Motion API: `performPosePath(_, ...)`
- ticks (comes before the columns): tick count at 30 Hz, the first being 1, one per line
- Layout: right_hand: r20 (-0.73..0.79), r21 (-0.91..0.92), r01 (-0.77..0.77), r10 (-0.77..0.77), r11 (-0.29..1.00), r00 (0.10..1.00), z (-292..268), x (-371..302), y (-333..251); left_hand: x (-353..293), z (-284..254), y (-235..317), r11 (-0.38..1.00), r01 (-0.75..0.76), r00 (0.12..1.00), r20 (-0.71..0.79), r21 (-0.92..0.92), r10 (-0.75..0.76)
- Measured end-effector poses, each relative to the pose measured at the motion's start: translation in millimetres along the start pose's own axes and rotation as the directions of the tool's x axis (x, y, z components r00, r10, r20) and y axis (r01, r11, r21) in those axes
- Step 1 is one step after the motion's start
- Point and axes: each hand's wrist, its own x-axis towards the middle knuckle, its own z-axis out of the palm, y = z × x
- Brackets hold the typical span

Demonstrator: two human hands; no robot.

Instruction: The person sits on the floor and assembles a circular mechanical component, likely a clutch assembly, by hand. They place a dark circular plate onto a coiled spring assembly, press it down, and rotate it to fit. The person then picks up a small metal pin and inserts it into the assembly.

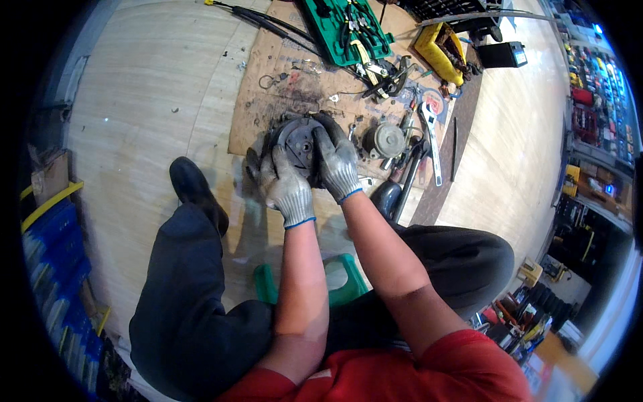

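My left hand (282, 179), in a grey work glove with a blue cuff edge, is closed round the left and near side of a dark, greasy pulley (299, 146). My right hand (337, 161), gloved alike, is wrapped over its right side. The pulley's round face, with a central hole and angled slots, looks up between my hands. Its underside is hidden. Beneath it lies a grease-stained cardboard sheet (251, 100). To the right of my right hand stands a round silver metal part (387, 141).
An adjustable wrench (433, 144) lies at the right, with a black-handled hammer-like tool (410, 177) nearer. Beyond are pliers (382, 80), an open green tool case (335, 33), a yellow bin (439, 50) and a black box (502, 55). A green stool (348, 278) is beneath me.
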Motion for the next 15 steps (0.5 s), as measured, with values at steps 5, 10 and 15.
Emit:
performPosePath(5, -0.025, -0.036, 0.052, -0.053, 0.998, 0.998, 2.4, 4.1, 7.4, -21.1, 0.3, 37.5, 0.882, -0.164, 0.965, -0.114, 0.441, 0.236)
performPosePath(10, -0.036, -0.034, 0.023, -0.025, 0.999, 0.999, 0.0, 3.0, 7.0, -7.3, -6.1, 34.5, 0.830, -0.186, 0.963, -0.071, 0.525, 0.261)
performPosePath(15, -0.061, -0.060, 0.067, -0.070, 0.996, 0.996, 5.1, 3.5, 22.8, 5.8, -4.6, 1.5, 0.925, -0.185, 0.977, 0.166, 0.332, 0.136)
